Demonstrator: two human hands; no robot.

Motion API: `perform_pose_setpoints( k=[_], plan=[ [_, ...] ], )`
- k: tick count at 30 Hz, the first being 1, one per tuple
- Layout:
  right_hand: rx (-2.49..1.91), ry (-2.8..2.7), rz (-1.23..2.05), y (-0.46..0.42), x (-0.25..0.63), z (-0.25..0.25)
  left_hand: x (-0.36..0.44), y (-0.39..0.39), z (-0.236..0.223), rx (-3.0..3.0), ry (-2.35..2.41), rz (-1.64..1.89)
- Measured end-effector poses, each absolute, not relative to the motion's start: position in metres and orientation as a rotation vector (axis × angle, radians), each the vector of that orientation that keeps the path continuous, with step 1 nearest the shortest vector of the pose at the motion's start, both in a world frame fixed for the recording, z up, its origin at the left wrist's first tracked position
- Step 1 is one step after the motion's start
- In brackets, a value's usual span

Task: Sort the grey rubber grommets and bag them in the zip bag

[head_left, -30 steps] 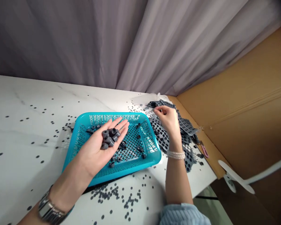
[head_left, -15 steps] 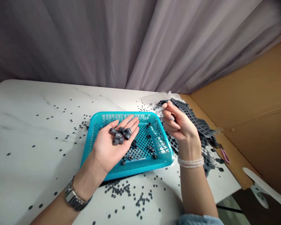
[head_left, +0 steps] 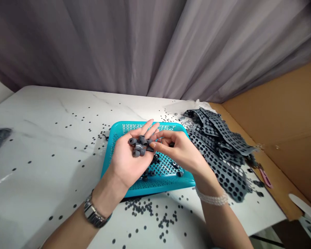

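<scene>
My left hand [head_left: 126,159] lies palm up over a teal plastic basket [head_left: 155,183], cupping several small grey rubber rings [head_left: 139,147] on its fingers. My right hand [head_left: 180,150] has come across from the right. Its fingertips pinch at the edge of that pile, touching the rings in my left palm. More grey rings lie on the basket's perforated floor beneath both hands. A wristwatch is on my left wrist, a pearl bracelet on my right.
A heap of dark perforated rubber sheets [head_left: 220,145] lies right of the basket. Small dark punched discs [head_left: 150,216] are strewn over the white marble table [head_left: 41,138]. A cardboard box wall [head_left: 282,117] stands at the right, a grey curtain behind.
My right hand left the perforated sheets and moved left to meet my left palm. The left hand kept holding its rings. The view shifted left.
</scene>
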State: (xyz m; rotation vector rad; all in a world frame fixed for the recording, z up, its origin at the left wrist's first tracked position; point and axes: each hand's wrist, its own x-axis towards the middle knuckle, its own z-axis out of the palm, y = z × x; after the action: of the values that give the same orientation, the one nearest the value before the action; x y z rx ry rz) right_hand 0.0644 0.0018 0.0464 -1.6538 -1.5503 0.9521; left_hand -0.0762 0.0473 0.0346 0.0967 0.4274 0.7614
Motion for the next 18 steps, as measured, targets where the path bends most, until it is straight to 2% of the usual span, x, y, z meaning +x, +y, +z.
perform_pose_setpoints(
  k=[7, 18],
  plan=[
    [-1.424, -1.293, 1.088, 0.006, 0.076, 0.041, -0.067, 0.047, 0.037, -0.076, 0.523, 0.738],
    [-1.633, -1.464, 0.897, 0.002, 0.075, 0.049, -0.066, 0.045, 0.029, -0.076, 0.538, 0.699]
  ],
)
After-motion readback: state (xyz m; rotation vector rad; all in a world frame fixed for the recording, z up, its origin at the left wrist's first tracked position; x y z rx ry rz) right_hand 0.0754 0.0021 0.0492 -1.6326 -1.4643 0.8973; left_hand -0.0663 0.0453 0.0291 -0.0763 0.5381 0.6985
